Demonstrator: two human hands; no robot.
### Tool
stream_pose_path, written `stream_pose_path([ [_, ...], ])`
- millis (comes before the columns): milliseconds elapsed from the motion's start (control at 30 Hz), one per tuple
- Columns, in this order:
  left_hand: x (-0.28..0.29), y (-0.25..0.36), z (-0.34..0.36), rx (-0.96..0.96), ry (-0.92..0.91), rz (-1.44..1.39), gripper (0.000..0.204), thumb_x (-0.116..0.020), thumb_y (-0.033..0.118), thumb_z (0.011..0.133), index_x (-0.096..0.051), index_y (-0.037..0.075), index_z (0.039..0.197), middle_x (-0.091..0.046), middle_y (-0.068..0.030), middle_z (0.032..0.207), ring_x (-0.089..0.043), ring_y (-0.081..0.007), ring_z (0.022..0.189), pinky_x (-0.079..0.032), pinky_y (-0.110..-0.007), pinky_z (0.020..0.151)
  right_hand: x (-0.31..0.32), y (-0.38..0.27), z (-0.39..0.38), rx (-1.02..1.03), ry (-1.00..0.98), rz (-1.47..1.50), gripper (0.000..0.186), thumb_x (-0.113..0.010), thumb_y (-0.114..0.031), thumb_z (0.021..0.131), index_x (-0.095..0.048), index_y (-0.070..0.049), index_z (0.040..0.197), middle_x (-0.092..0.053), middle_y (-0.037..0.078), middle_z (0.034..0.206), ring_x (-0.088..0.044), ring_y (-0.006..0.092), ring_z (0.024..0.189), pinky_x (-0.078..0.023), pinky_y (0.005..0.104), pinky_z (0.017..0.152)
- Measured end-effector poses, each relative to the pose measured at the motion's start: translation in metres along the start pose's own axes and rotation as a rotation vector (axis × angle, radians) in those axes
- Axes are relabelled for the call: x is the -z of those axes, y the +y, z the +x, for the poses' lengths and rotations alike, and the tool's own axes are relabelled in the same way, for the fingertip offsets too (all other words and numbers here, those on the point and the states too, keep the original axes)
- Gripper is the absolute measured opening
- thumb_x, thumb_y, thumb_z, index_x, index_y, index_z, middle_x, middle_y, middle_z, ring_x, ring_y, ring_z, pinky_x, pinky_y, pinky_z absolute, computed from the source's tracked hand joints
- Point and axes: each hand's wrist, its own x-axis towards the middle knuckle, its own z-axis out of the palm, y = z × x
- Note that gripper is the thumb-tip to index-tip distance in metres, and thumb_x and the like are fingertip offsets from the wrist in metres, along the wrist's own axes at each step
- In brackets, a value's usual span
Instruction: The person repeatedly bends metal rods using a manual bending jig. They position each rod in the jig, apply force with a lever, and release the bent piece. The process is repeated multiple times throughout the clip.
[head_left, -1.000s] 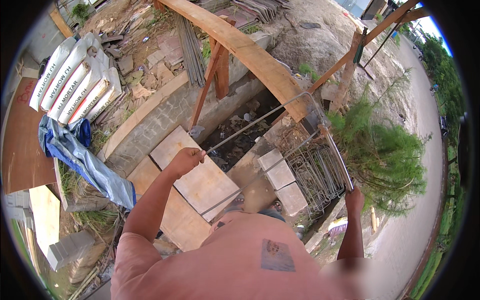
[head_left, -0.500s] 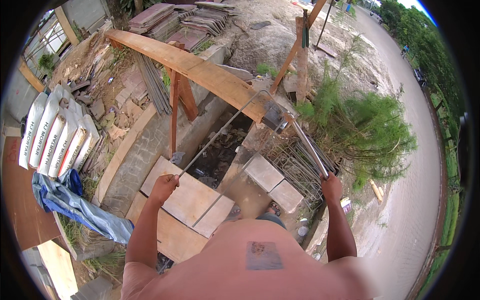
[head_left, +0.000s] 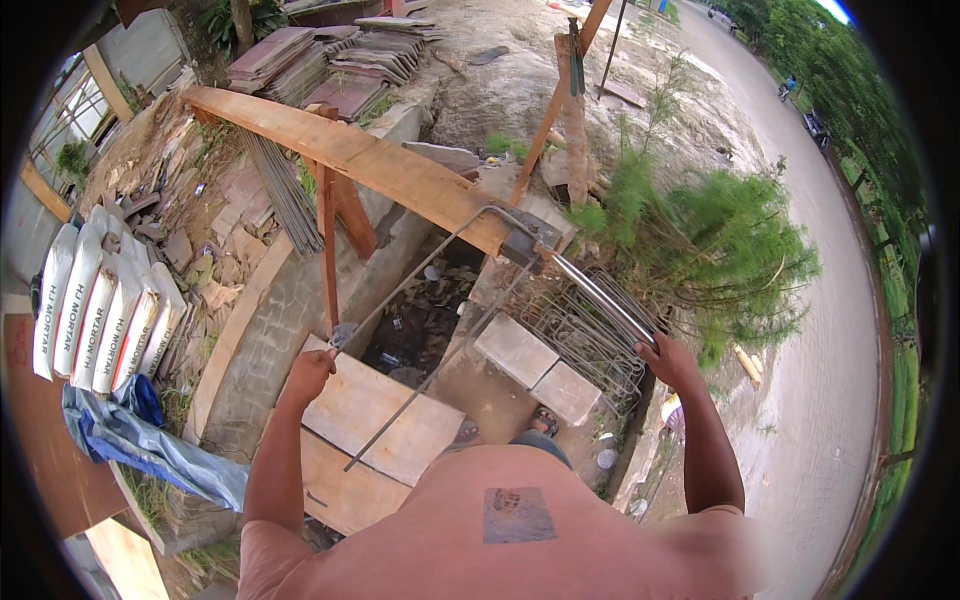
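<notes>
Left hand [head_left: 308,372] clenched on the near end of a bent steel bar [head_left: 420,270]; right hand [head_left: 668,362] closed round the handle of a long metal bending lever [head_left: 590,295]. Both grasps firm, arms extended.

The bar runs from the left hand up and away over an open pit [head_left: 420,310], turns a corner near a wooden plank [head_left: 350,160] laid across the pit, and meets the lever's head at the plank's near end. A second straight leg slants back down toward the plywood sheets [head_left: 370,420].

Step in hand, as judged: a bend being formed in the bar, left hand steadying it, right hand working the lever. The next move would call for a steady pull on the lever with the bar kept flat against the plank, so the corner does not twist.

Count: one bar in hand, one lever, one plank, two concrete blocks [head_left: 540,365] beside the pit, five white mortar sacks [head_left: 100,300] visible at left, one blue tarpaulin [head_left: 140,445]. Finished wire stirrups [head_left: 590,345] stacked by the blocks; number cannot be told.
</notes>
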Motion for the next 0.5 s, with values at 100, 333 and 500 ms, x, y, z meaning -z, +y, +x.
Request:
stream_pose_path([
  [100,0.004,0.010,0.001,0.021,-0.029,0.018,0.042,-0.055,0.036,0.093,-0.061,0.003,0.070,-0.050,-0.0030,0.059,-0.047,-0.0135,0.058,-0.038,-0.031,0.057,-0.022,0.005,-0.011,0.009,-0.065,0.117,0.053,-0.050,-0.052,0.093,-0.053,0.001,0.091,-0.062,0.026,0.084,-0.060,0.0446,0.086,-0.046,0.0491,0.075],
  [333,0.002,0.008,0.010,-0.005,0.006,0.010,0.044,-0.055,0.039,0.093,-0.061,0.003,0.070,-0.049,-0.0022,0.058,-0.045,-0.0128,0.056,-0.037,-0.031,0.055,-0.055,-0.091,-0.073,-0.314,0.160,0.183,0.044,-0.052,-0.045,0.093,-0.055,-0.001,0.092,-0.065,0.027,0.085,-0.062,0.0472,0.085,-0.047,0.0539,0.077],
  [500,-0.005,-0.005,0.008,-0.008,0.009,-0.053,0.045,-0.054,0.037,0.095,-0.059,0.002,0.067,-0.045,-0.0006,0.053,-0.040,-0.0099,0.051,-0.032,-0.031,0.050,-0.066,-0.061,-0.058,-0.190,0.202,0.177,0.043,-0.054,-0.045,0.092,-0.055,-0.002,0.089,-0.064,0.026,0.080,-0.061,0.0469,0.080,-0.047,0.0533,0.071],
])
